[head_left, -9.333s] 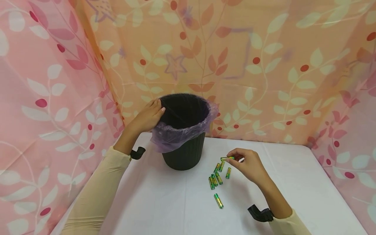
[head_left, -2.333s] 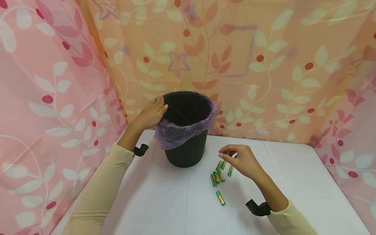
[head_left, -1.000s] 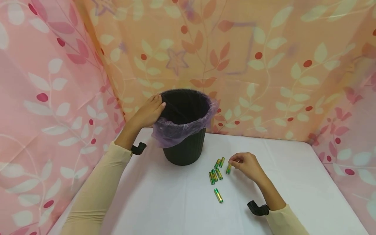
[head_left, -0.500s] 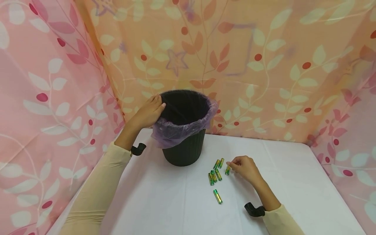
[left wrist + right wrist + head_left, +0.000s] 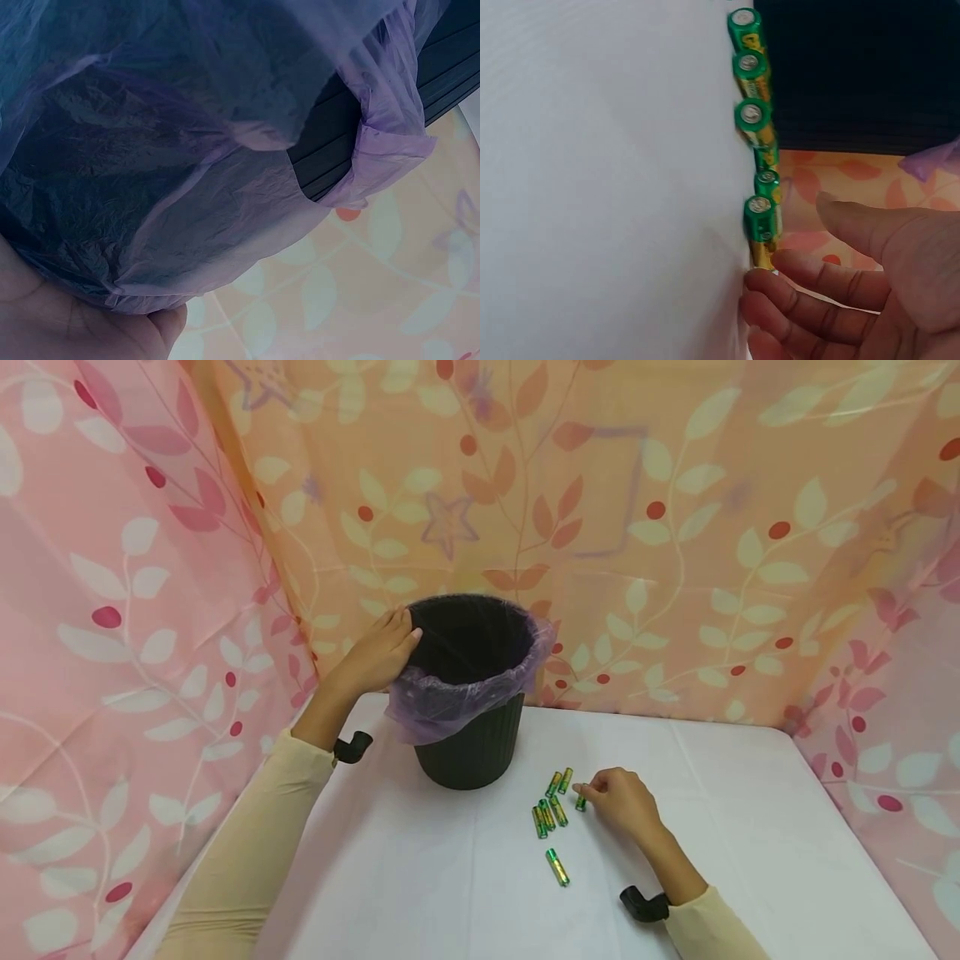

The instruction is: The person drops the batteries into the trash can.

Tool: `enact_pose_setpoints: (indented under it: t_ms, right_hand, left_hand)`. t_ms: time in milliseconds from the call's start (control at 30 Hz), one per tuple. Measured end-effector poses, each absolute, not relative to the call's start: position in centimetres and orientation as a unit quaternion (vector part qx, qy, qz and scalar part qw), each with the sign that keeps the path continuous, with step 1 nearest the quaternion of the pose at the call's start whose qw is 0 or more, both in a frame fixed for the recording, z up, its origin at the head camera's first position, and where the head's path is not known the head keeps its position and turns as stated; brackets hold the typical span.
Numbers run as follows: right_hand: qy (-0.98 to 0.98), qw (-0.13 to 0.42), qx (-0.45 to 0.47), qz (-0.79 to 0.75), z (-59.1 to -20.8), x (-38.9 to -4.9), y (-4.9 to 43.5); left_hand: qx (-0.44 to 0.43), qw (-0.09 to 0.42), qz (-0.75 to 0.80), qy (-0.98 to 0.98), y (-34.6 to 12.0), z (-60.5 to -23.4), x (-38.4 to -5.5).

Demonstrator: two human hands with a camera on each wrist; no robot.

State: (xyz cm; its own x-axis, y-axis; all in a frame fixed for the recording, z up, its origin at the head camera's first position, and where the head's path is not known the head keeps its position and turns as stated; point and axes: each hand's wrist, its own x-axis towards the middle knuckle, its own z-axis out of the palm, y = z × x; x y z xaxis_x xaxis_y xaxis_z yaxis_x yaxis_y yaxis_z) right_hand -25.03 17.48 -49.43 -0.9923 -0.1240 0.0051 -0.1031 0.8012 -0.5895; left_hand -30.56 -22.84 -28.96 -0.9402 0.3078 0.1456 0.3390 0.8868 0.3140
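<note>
My left hand grips the left rim of a dark ribbed bin, over its purple plastic liner. In the left wrist view, the crumpled liner hides part of that grip. My right hand is low over the table, fingertips right at a small green and gold battery, which it partly covers. In the right wrist view, the thumb stands apart from the curved fingers, and the index fingertip is at the nearest battery.
Several more batteries lie left of my right hand, three of them side by side in a cluster. A single battery lies nearer the front. The white-covered table meets floral cloth walls at the back and sides.
The battery pinched in my right hand 9.3 seconds ago is out of sight. Since then that hand has come down to another battery on the table. My left hand stays on the bin.
</note>
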Motion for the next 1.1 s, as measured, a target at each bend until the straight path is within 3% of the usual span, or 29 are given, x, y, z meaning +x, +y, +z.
enact_pose_setpoints:
  t_ms: [633, 1100]
  right_hand:
    - [0.965, -0.024, -0.053, -0.254, -50.43, -24.77, 17.04]
    - [0.97, 0.006, -0.057, -0.237, -49.95, -24.67, 17.09]
  left_hand:
    - [-0.169, 0.053, -0.168, -0.97, -22.84, -29.08, -30.51]
    - [-0.163, 0.041, -0.168, -0.971, -22.82, -28.92, -30.34]
